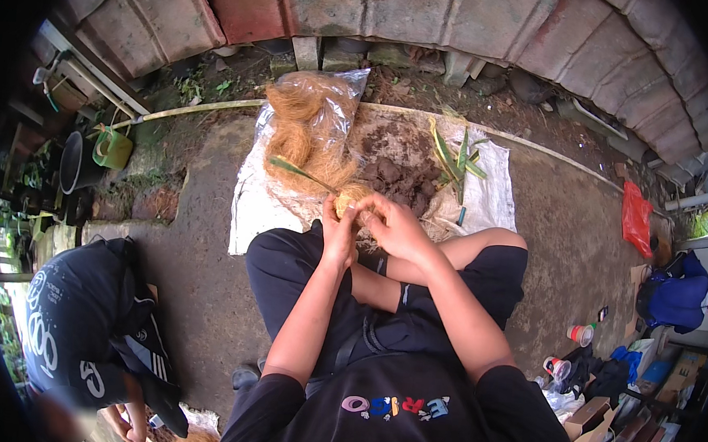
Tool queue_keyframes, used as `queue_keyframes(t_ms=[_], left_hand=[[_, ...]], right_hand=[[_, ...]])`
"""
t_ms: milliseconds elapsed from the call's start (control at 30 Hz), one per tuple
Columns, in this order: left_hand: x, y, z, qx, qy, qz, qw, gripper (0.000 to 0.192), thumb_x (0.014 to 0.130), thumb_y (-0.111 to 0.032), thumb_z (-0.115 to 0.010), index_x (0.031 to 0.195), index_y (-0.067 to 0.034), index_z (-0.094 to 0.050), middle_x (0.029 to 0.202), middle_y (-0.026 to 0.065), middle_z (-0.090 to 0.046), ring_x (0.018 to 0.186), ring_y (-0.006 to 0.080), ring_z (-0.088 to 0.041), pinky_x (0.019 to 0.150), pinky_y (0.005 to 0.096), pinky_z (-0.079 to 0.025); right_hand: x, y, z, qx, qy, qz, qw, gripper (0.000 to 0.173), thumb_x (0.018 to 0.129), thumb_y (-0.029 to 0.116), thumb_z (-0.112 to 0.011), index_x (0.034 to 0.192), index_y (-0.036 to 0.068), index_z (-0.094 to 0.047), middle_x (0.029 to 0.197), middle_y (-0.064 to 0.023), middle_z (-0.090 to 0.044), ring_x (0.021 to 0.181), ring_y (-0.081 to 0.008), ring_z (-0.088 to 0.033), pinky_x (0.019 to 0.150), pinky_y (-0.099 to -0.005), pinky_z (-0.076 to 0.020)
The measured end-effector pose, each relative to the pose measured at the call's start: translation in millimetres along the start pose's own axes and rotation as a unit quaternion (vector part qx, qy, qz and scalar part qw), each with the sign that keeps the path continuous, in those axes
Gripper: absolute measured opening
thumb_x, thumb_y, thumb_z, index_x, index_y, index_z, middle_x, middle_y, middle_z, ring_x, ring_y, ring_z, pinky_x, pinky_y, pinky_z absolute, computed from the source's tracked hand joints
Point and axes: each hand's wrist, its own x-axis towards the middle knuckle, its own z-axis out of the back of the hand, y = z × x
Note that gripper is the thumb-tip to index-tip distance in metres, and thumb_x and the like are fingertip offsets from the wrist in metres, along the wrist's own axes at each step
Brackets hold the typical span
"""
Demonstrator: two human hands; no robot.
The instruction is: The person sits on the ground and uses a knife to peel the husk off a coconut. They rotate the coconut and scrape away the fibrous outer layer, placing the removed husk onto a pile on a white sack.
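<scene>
My left hand (339,229) holds a ball wrapped in tan fibre (350,198), with a long green leaf (299,170) sticking out of it to the upper left. The fingers of my right hand (387,220) are bent at the ball's right side; whether they pinch fibre or a thread cannot be made out. Beyond my hands, brown coconut-like fibre (292,144) lies in and around a clear plastic bag (342,111). Dark moist soil (396,178) is heaped on a white woven sack (503,169). Several cut green leaves (455,160) lie right of the soil, near a small teal object (461,216).
A person in dark clothing (81,314) bends over fibre at the lower left. Another in blue (681,292) is at the far right. A green watering can (113,147), red plastic bag (635,220), plastic cups (580,335) and cardboard box (593,427) stand or lie around.
</scene>
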Motion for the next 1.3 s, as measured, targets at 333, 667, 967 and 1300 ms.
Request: queue_keyframes(t_ms=[333, 667, 967, 1300], left_hand=[[-1, -8, 2, -0.082, 0.008, 0.068, 0.994, 0.042, 0.098, -0.019, -0.060, 0.134, -0.016, -0.039, 0.129, 0.0091, -0.053, 0.121, 0.0264, -0.055, 0.097, 0.0437, -0.052], [-9, -9, -13, -0.026, -0.032, 0.024, 0.999, 0.053, 0.100, -0.024, -0.063, 0.142, -0.015, -0.032, 0.134, 0.0121, -0.052, 0.121, 0.0265, -0.057, 0.096, 0.0436, -0.056], [6, -6, 20, -0.089, 0.055, 0.114, 0.988, 0.069, 0.098, -0.055, -0.055, 0.146, -0.009, -0.037, 0.138, 0.0151, -0.053, 0.121, 0.0317, -0.060, 0.099, 0.0471, -0.055], [-2, -12, 3, -0.006, 0.008, 0.099, 0.995, 0.074, 0.098, -0.067, -0.043, 0.149, -0.013, -0.036, 0.142, 0.0103, -0.051, 0.132, 0.0293, -0.049, 0.106, 0.0509, -0.041]], right_hand=[[-23, -29, -41, -0.026, 0.019, -0.004, 0.999, 0.025, 0.098, 0.025, -0.055, 0.100, 0.002, -0.065, 0.087, -0.0227, -0.068, 0.084, -0.0384, -0.069, 0.073, -0.0457, -0.0502], [-27, -4, -22, -0.210, 0.076, 0.038, 0.974, 0.031, 0.100, 0.034, -0.051, 0.094, 0.007, -0.065, 0.084, -0.0199, -0.069, 0.081, -0.0403, -0.068, 0.071, -0.0513, -0.0505], [-24, -72, -51, 0.018, 0.011, -0.067, 0.998, 0.043, 0.105, 0.032, -0.046, 0.075, 0.003, -0.059, 0.061, -0.0075, -0.054, 0.058, -0.0188, -0.055, 0.059, -0.0364, -0.0435], [6, -118, -54, -0.072, -0.101, -0.147, 0.981, 0.050, 0.099, 0.038, -0.049, 0.084, -0.007, -0.067, 0.078, -0.0282, -0.066, 0.080, -0.0427, -0.068, 0.074, -0.0488, -0.0497]])
